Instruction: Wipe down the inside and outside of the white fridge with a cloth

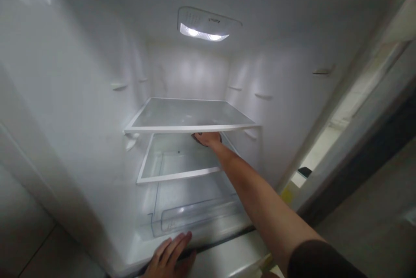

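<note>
Inside a fridge, my right hand (209,138) reaches between the upper glass shelf (191,113) and the lower glass shelf (182,161). It presses a dark grey cloth (196,137), mostly covered by the hand, towards the rear of the lower shelf. The upper shelf's front rim hides part of the fingers. My left hand (169,256) lies on the fridge's front bottom edge with fingers stretched out, holding nothing. Just beyond it is a clear plastic drawer (198,217) below the shelves.
A lit lamp panel (204,27) is set in the fridge ceiling. Small shelf supports (263,96) stick out from both side walls. On the right stands the open door (357,139), close to my right arm. Floor tiles (29,230) show at lower left.
</note>
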`<state>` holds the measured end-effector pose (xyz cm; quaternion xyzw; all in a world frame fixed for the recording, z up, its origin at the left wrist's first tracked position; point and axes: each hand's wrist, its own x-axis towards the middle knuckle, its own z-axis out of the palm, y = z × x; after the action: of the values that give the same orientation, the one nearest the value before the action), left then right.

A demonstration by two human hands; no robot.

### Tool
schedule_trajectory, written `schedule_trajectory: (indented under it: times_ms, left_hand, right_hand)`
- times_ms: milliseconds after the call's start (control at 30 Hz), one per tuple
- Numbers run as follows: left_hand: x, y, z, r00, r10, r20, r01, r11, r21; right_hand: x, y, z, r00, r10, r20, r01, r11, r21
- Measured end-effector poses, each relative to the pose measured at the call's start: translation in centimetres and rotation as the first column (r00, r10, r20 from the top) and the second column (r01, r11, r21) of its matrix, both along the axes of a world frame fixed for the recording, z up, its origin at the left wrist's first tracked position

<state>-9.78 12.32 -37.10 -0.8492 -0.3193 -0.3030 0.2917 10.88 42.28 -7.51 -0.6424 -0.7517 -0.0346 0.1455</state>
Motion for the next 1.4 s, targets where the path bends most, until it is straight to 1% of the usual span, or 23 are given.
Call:
schedule_trajectory:
  times_ms: [100,233,333,400,467,500,567,633,667,700,733,833,867,900,967,1033,1100,1167,1200,1233,1300,1367,1400]
  left_hand:
    - [-0.1,0.3,-0.6,1.000,0.011,-0.023,-0.011,1.000,-0.010]
    - [-0.7,0.2,-1.1,0.992,0.009,-0.123,-0.015,0.999,-0.043]
    - [-1.0,0.0,-1.3,0.986,0.012,-0.167,-0.023,0.997,-0.068]
    - [-0.9,-0.4,-0.9,0.990,0.043,-0.132,-0.057,0.993,-0.106]
    - [-0.9,-1.1,0.2,0.992,0.053,-0.112,-0.075,0.978,-0.196]
    - [-0.9,-1.4,1.0,0.992,0.046,-0.114,-0.073,0.966,-0.247]
    - [-1.0,-2.2,2.7,0.993,0.027,-0.119,-0.063,0.950,-0.305]
    - [-1.0,-2.7,4.3,0.993,0.020,-0.113,-0.052,0.956,-0.290]
    - [-1.0,-2.9,4.9,0.994,0.020,-0.109,-0.049,0.961,-0.274]
    - [-1.0,-3.1,5.4,0.994,0.015,-0.108,-0.043,0.966,-0.256]
    - [-0.9,-3.2,5.7,0.994,0.013,-0.108,-0.039,0.969,-0.242]
    - [-0.7,-3.3,5.9,0.994,0.010,-0.110,-0.033,0.976,-0.216]
    - [-0.7,-3.2,5.7,0.994,0.009,-0.109,-0.033,0.977,-0.213]
    - [-0.7,-3.2,5.6,0.994,0.010,-0.107,-0.033,0.976,-0.215]
    - [-0.7,-3.0,5.2,0.994,0.006,-0.107,-0.032,0.969,-0.244]
    - [-0.8,-2.9,4.9,0.994,0.000,-0.106,-0.033,0.952,-0.305]
    - [-0.9,-2.8,4.7,0.995,-0.003,-0.100,-0.035,0.926,-0.375]
    - [-1.0,-2.8,4.7,0.996,-0.008,-0.090,-0.031,0.905,-0.423]
    - [-1.1,-2.8,4.7,0.996,-0.011,-0.085,-0.027,0.900,-0.435]
    - [-1.0,-2.9,4.7,0.997,-0.012,-0.079,-0.024,0.898,-0.440]
    - [-1.0,-3.0,4.8,0.998,-0.007,-0.069,-0.023,0.901,-0.433]
    - [-0.8,-3.1,4.8,0.998,0.005,-0.068,-0.033,0.909,-0.416]
    - [-0.8,-3.1,4.8,0.997,0.012,-0.072,-0.040,0.913,-0.405]
  right_hand:
    - [-5.6,0.6,-0.4,0.991,0.130,-0.019,-0.130,0.991,-0.020]
    - [-13.1,-0.1,-0.2,0.955,0.295,-0.035,-0.297,0.953,-0.056]
    - [-15.8,-1.7,0.3,0.929,0.370,-0.031,-0.371,0.924,-0.089]
    - [-15.7,-3.3,0.4,0.913,0.408,-0.020,-0.408,0.908,-0.093]
    - [-14.5,-5.5,0.1,0.880,0.474,0.001,-0.473,0.877,-0.082]
    - [-13.8,-6.7,-0.1,0.853,0.522,0.013,-0.520,0.851,-0.070]
    - [-12.1,-9.3,-0.6,0.772,0.634,0.035,-0.632,0.773,-0.053]
    - [-10.1,-11.6,-1.0,0.689,0.723,0.043,-0.720,0.691,-0.065]
    - [-8.9,-12.5,-1.0,0.670,0.742,0.041,-0.737,0.670,-0.082]
    - [-7.6,-13.1,-0.9,0.675,0.736,0.039,-0.731,0.675,-0.100]
    - [-6.1,-13.5,-0.7,0.714,0.700,0.036,-0.693,0.712,-0.110]
    - [-0.9,-13.5,0.2,0.898,0.440,0.020,-0.438,0.895,-0.081]
    - [0.8,-13.2,0.5,0.942,0.336,0.009,-0.335,0.940,-0.058]
    - [2.3,-12.9,0.8,0.971,0.239,-0.004,-0.239,0.970,-0.035]
    - [4.0,-12.2,1.1,0.996,0.086,-0.023,-0.086,0.996,0.003]
    - [3.7,-11.8,1.2,0.999,-0.020,-0.035,0.021,1.000,0.021]
    - [1.3,-11.9,1.1,0.999,-0.030,-0.034,0.030,0.999,0.014]
    - [-2.3,-12.5,0.7,0.998,0.062,-0.021,-0.062,0.998,-0.015]
    - [-4.2,-13.0,0.5,0.990,0.143,-0.013,-0.143,0.989,-0.033]
    - [-6.0,-13.6,0.3,0.971,0.240,-0.004,-0.240,0.970,-0.050]
    - [-8.8,-14.7,-0.1,0.906,0.422,0.012,-0.421,0.904,-0.073]
    - [-10.2,-15.4,-0.4,0.848,0.529,0.015,-0.527,0.846,-0.081]
    - [-10.5,-15.4,-0.5,0.838,0.546,0.010,-0.543,0.835,-0.081]
